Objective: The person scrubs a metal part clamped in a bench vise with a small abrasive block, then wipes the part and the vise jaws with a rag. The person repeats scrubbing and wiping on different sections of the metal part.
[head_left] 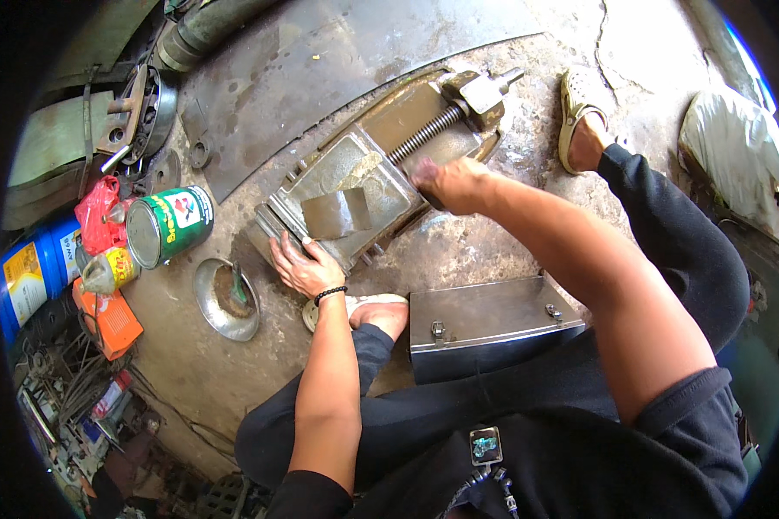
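fingers (pixel 289 251) of the left hand (pixel 314 274) spread slightly against the grey vise (pixel 376 173); the blurred right hand (pixel 452 184) is near its screw (pixel 426 134), grip impossible to tell. the vise lies on the floor (pixel 493 242), near a metal bowl (pixel 206 290).

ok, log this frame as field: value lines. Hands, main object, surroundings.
main object: machine vise on concrete floor, threaded screw exposed
left hand: resting open on the vise's lower-left end
right hand: at the vise beside the screw; blurred, grip unclear
left side: metal bowl, green can
nearest body: metal box, two latches
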